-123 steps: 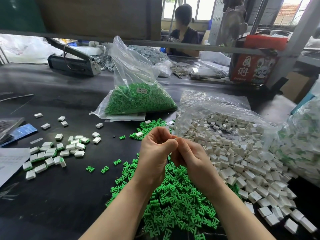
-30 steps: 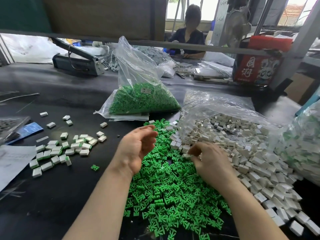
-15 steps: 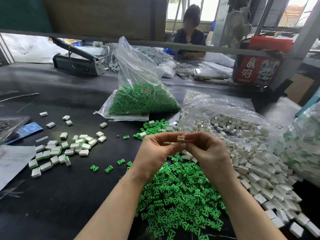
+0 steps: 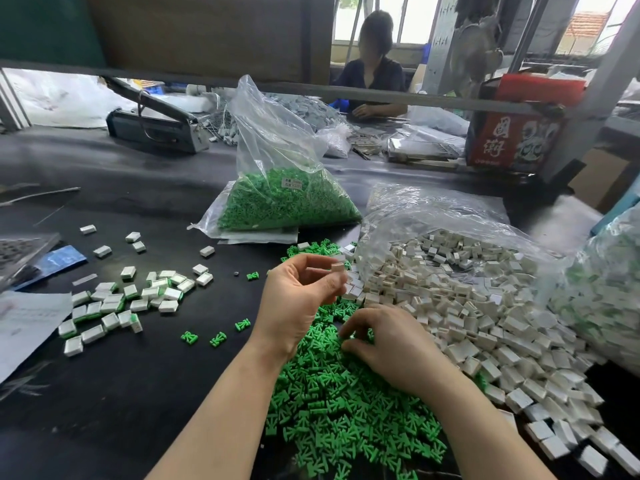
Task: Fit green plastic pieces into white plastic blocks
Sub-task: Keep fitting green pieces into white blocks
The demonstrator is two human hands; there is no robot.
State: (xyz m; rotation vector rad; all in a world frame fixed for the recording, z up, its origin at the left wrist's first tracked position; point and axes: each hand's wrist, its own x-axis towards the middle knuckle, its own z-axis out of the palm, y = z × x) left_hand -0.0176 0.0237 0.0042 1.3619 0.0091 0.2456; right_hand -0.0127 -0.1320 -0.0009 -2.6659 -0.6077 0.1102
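Hands first: we see the left hand (image 4: 298, 299) raised above the worktop (image 4: 138, 393), thumb and forefinger pinching one white block (image 4: 337, 267) at its fingertips. Whether the block's slot faces us, we cannot tell. Right hand (image 4: 388, 341) sits lower and nearer us, fingers curled down onto the green pile (image 4: 346, 410), tips pinching at a green piece; which piece, and its long axis, is hidden under the fingers.

Key relation, as we judge it: the held block lies up and to the left of the right hand, well apart from it, so the green piece must travel up-left to meet it. Right hand is the nearer one to the greens; left is already loaded.

Outward: white blocks (image 4: 485, 323) spill from an open clear bag on the right side of the worktop, touching the green pile's far edge. Finished pieces (image 4: 131, 303), white with green showing, lie scattered toward the left edge. A sealed bag of greens (image 4: 287, 202) stands beyond the hands, mid-worktop. Three stray greens (image 4: 218, 338) sit just left of the pile.
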